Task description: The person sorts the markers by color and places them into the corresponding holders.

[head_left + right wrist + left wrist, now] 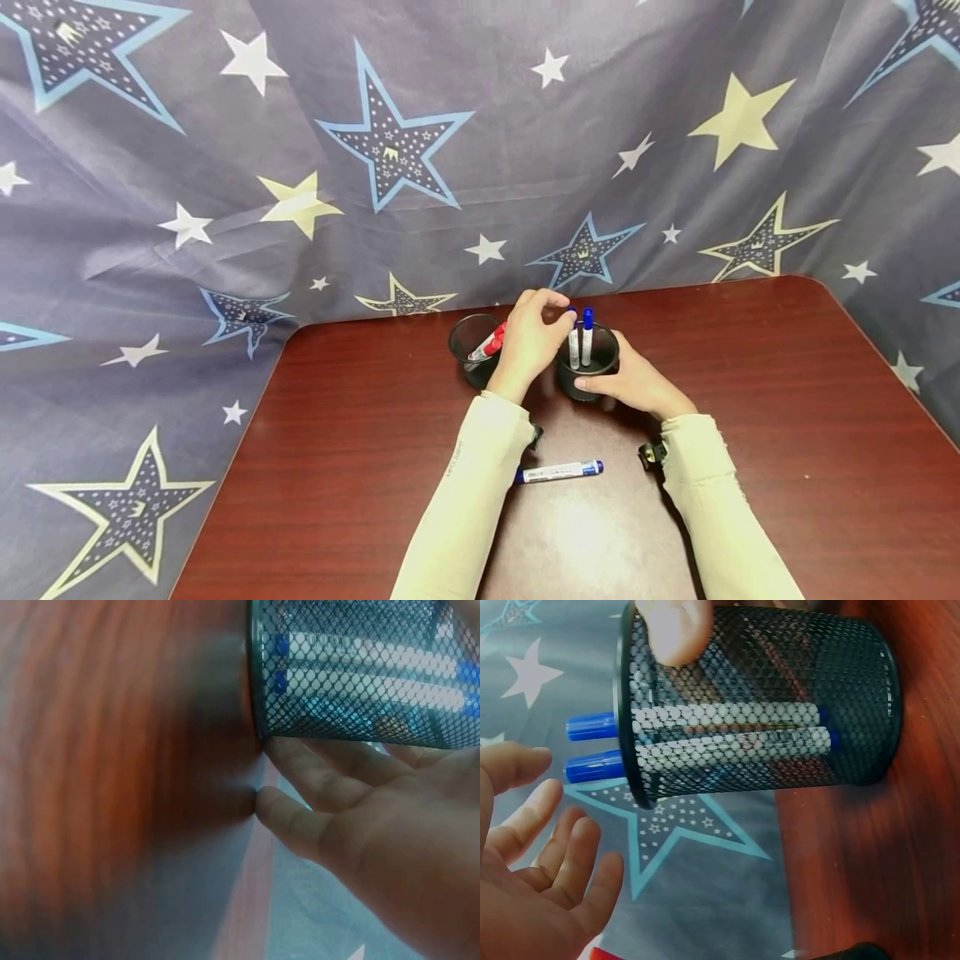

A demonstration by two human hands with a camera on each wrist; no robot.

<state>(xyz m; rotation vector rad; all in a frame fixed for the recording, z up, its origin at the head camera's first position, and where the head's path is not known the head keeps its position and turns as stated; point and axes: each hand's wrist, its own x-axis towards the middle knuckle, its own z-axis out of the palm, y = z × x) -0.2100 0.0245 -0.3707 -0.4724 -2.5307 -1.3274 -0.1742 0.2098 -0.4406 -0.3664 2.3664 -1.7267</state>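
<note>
My right hand (637, 379) grips a black mesh pen cup (847, 682), thumb at the near side and fingers around the right. The cup stands upright on the table, holding two whiteboard markers (587, 337) whose blue caps stick out above the rim. Just left of those caps is my left hand (529, 340). Its fingers are spread and loosely bent; in the left wrist view a gap shows between the fingertips and the caps (592, 763). The right wrist view shows both white marker barrels (360, 682) through the mesh.
Left of the gripped cup stands another black mesh cup (463, 337) with red-capped markers (491, 343), partly behind my left hand. A blue-capped marker (560, 472) lies on the reddish-brown table (337, 467), near my left sleeve. Behind hangs a grey star-patterned cloth (480, 167).
</note>
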